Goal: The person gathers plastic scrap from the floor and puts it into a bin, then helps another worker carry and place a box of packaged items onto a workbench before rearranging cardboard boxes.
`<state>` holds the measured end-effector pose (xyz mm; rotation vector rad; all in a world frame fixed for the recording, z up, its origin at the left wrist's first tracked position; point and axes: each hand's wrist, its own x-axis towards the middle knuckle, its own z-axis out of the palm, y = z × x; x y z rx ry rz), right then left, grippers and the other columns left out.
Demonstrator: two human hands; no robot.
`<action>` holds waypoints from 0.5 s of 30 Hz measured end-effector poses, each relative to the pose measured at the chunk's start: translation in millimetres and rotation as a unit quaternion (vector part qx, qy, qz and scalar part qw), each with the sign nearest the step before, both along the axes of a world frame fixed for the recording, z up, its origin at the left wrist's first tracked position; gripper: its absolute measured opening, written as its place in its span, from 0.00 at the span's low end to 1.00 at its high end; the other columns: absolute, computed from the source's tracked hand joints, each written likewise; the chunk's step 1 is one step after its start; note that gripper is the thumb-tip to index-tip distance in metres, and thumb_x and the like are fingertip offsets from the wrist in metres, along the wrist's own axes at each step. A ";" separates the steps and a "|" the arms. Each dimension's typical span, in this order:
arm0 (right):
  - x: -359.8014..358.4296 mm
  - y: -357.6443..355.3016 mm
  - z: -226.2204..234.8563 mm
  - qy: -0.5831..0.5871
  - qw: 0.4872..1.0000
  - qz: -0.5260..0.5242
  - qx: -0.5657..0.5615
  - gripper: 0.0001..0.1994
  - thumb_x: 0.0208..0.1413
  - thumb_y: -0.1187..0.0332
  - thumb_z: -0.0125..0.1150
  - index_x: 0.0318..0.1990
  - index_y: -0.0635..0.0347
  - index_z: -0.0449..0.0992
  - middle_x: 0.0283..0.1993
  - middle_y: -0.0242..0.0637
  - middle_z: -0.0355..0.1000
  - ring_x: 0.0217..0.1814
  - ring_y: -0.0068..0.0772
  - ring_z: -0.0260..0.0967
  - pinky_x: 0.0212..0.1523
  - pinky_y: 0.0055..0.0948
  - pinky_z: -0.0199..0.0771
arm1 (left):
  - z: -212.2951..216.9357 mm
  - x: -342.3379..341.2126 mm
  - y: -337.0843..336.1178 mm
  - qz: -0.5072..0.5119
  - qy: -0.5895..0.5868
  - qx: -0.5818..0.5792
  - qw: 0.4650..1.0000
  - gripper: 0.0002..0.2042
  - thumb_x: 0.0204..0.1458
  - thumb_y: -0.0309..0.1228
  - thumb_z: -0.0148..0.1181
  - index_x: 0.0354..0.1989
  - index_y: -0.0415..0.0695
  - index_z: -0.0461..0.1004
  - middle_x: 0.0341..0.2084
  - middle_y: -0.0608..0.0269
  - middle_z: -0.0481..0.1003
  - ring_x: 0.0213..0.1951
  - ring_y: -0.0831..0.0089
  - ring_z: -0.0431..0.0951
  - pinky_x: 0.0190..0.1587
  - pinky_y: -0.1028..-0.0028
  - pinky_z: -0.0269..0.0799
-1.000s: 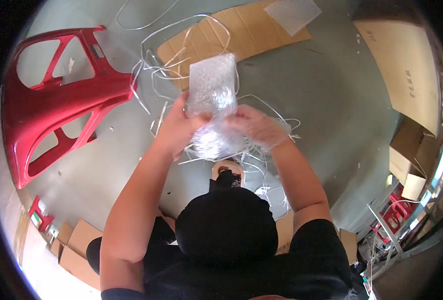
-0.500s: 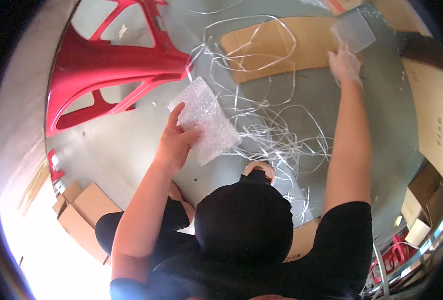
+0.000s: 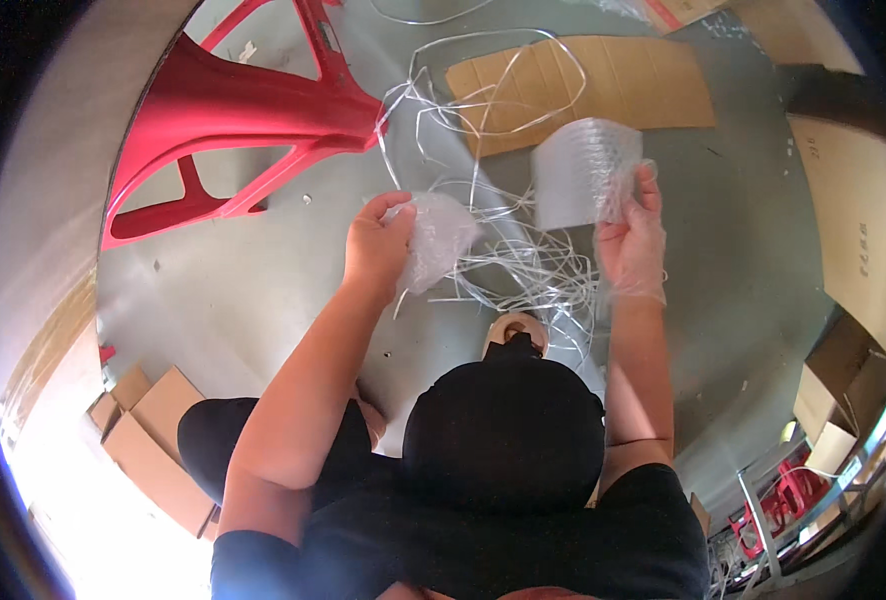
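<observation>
A crumpled piece of clear bubble wrap (image 3: pixel 441 238) is pinched between the thumb and fingers of my left hand (image 3: pixel 377 245), left of the middle. To its right, my right hand (image 3: pixel 631 248), in a thin clear glove, grips a flatter, squarish piece of bubble wrap (image 3: pixel 575 172) at its right edge. The two pieces are held up apart from each other, over the floor. Beneath and between them lies a tangle of silvery plastic strapping (image 3: pixel 533 265).
A flat cardboard sheet (image 3: pixel 663 95) lies on the grey floor ahead. At the far left is a red plastic stool (image 3: pixel 253 110) on its side. Cardboard boxes stand at the right (image 3: pixel 853 215) and lower left (image 3: pixel 163 430). A tape roll (image 3: pixel 523 325) sits near my knees.
My right hand has come back toward me from the far right, bringing the squarish bubble wrap off the floor area by the cardboard. My left hand has shifted right, and its piece has turned.
</observation>
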<state>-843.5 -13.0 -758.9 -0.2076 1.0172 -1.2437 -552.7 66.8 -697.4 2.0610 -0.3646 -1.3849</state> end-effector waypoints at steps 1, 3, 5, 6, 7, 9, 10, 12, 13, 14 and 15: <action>0.9 3.3 3.0 -0.055 0.998 0.005 -0.007 0.20 0.57 0.80 0.48 0.58 0.56 0.64 0.56 0.41 0.67 0.57 0.33 0.66 0.59 0.33 0.69 | -1.1 -1.2 -0.1 -0.015 -0.005 -0.001 1.000 0.13 0.53 0.35 0.57 0.45 0.43 0.74 0.28 0.65 0.72 0.28 0.77 0.70 0.28 0.76 0.67; 10.9 10.4 6.1 -0.113 0.993 0.017 -0.007 0.24 0.57 0.80 0.48 0.62 0.55 0.60 0.59 0.39 0.65 0.60 0.32 0.64 0.60 0.34 0.68 | -0.1 1.0 1.7 -0.033 -0.005 -0.007 0.999 0.14 0.55 0.39 0.56 0.44 0.42 0.74 0.27 0.66 0.72 0.28 0.77 0.69 0.28 0.76 0.66; 14.3 16.9 0.5 -0.099 0.994 0.037 -0.031 0.24 0.57 0.79 0.48 0.62 0.56 0.60 0.58 0.39 0.65 0.59 0.32 0.65 0.60 0.34 0.68 | 13.1 -0.4 0.0 -0.015 0.007 0.060 0.998 0.20 0.56 0.47 0.52 0.43 0.41 0.75 0.27 0.67 0.72 0.28 0.77 0.69 0.29 0.74 0.66; 11.1 18.8 -3.0 -0.092 0.993 0.062 -0.050 0.24 0.56 0.79 0.49 0.61 0.56 0.60 0.58 0.39 0.65 0.59 0.32 0.65 0.59 0.34 0.68 | 15.0 -2.4 -0.3 -0.022 0.017 0.056 0.998 0.20 0.56 0.47 0.52 0.43 0.41 0.75 0.27 0.67 0.72 0.28 0.77 0.69 0.29 0.74 0.66; 12.5 20.9 -5.7 -0.089 0.993 0.057 -0.052 0.24 0.56 0.79 0.49 0.61 0.56 0.60 0.58 0.39 0.65 0.59 0.32 0.65 0.59 0.34 0.68 | 18.9 0.8 2.0 -0.051 0.017 0.064 0.996 0.23 0.56 0.51 0.50 0.43 0.41 0.76 0.29 0.66 0.73 0.30 0.76 0.70 0.31 0.73 0.66; 12.7 22.4 -11.5 -0.074 0.995 0.067 -0.027 0.22 0.56 0.79 0.51 0.59 0.58 0.62 0.56 0.38 0.67 0.57 0.32 0.66 0.59 0.35 0.68 | 23.4 0.8 5.8 -0.085 0.019 0.071 0.994 0.26 0.56 0.55 0.47 0.43 0.41 0.76 0.31 0.64 0.74 0.31 0.75 0.71 0.32 0.73 0.67; 15.6 20.1 -10.4 -0.071 0.995 0.069 -0.020 0.22 0.55 0.79 0.51 0.58 0.58 0.63 0.55 0.38 0.67 0.56 0.31 0.67 0.58 0.35 0.68 | 23.7 0.9 7.2 -0.099 0.016 0.083 0.992 0.28 0.56 0.56 0.46 0.43 0.41 0.76 0.33 0.63 0.74 0.33 0.74 0.71 0.34 0.73 0.67; 20.0 22.3 -5.4 0.234 0.938 0.186 -0.174 0.06 0.52 0.75 0.54 0.38 0.59 0.71 0.35 0.32 0.70 0.36 0.27 0.68 0.42 0.26 0.69 | 24.2 -0.3 14.1 -0.116 0.013 0.091 0.989 0.29 0.55 0.58 0.45 0.43 0.42 0.76 0.36 0.61 0.75 0.34 0.73 0.72 0.36 0.73 0.67; 33.5 23.2 10.8 0.274 0.918 0.221 -0.183 0.02 0.50 0.74 0.55 0.31 0.59 0.74 0.29 0.30 0.71 0.30 0.27 0.68 0.36 0.24 0.69 | 23.7 2.0 19.4 -0.071 0.081 0.102 0.989 0.31 0.55 0.59 0.44 0.43 0.41 0.76 0.38 0.60 0.75 0.36 0.72 0.72 0.38 0.73 0.68; 63.5 29.3 55.9 0.102 0.968 0.221 -0.065 0.03 0.48 0.73 0.56 0.30 0.60 0.75 0.29 0.33 0.73 0.30 0.30 0.69 0.38 0.27 0.70 | 23.8 7.2 24.4 -0.024 0.148 0.113 0.982 0.32 0.55 0.61 0.43 0.43 0.41 0.76 0.40 0.58 0.75 0.37 0.70 0.73 0.40 0.72 0.68; 66.5 26.8 68.1 0.195 0.882 0.383 -0.193 0.06 0.50 0.72 0.58 0.37 0.59 0.75 0.37 0.36 0.73 0.40 0.33 0.70 0.46 0.29 0.69 | 23.6 4.9 23.7 -0.029 0.150 0.110 0.982 0.32 0.55 0.61 0.43 0.43 0.41 0.76 0.40 0.58 0.75 0.37 0.70 0.73 0.40 0.72 0.68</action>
